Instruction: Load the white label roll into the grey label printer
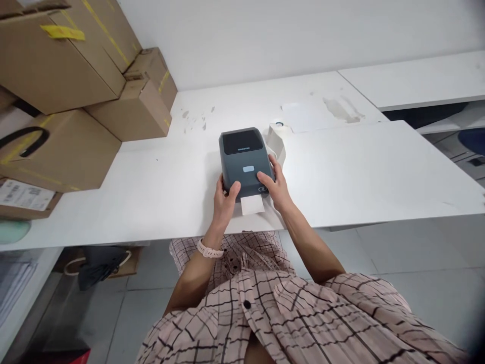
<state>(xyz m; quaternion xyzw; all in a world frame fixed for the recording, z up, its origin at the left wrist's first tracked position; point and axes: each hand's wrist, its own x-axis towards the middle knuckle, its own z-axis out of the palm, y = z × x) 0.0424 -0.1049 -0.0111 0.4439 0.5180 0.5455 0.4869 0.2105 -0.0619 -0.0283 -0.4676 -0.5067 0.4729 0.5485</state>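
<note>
A dark grey label printer [242, 156] stands on the white table [359, 172] in front of me. A blank white label [252, 204] sticks out of its front slot. My left hand [224, 202] grips the printer's front left corner, thumb on top. My right hand [276, 184] holds the front right side, with fingers laid over the lid near its light button [248, 169]. A roll of white label stock [278, 139] sits just behind the printer on the right.
Stacked cardboard boxes [68, 91] fill the table's left end. A second white desk [417, 81] adjoins at the back right. Under the table on the left lies a dark bag [100, 263] on the tiled floor.
</note>
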